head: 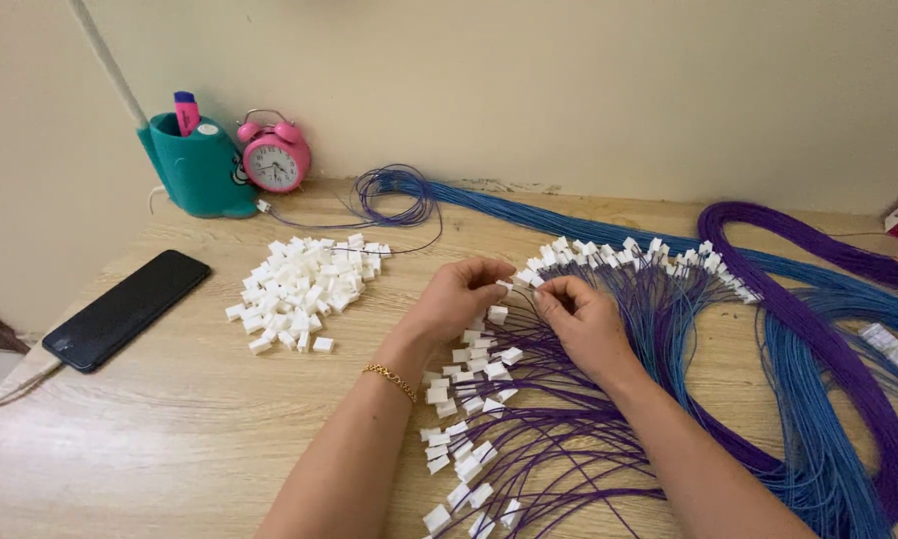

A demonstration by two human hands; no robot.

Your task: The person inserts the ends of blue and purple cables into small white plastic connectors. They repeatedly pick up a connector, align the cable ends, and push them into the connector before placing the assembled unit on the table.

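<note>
Nearest my view, at the bottom edge, my two forearms reach in over a fan of purple wires point(559, 429), each wire ending in a small white plastic connector point(466, 467). I see my left hand point(456, 297) and right hand point(584, 317) meeting just above that fan, fingertips almost touching. Both are curled nearly closed, pinching around one white connector piece point(506, 286) and the wire end beside it; I cannot tell which hand has the firmer hold, or whether the wire is seated in the piece. A thin gold bracelet point(391, 378) sits on my left wrist.

Just past my right hand, a second row of finished connectors point(634, 257) arcs across the wooden desk point(170, 429), their wires running toward me. Beyond and to the right lie thick bundles of blue wire point(818, 399) and purple wire point(768, 235), looping well out to the desk's right edge. A small clear packet point(890, 346) rests on the blue bundle.

To the left of my hands, apart from them, is a loose pile of white connector housings point(304, 282). Farther left, a black phone point(125, 308) lies flat. At the back against the wall stand a teal pen holder point(198, 170) with a pink highlighter point(186, 112), and just beside it a pink alarm clock point(274, 155).
</note>
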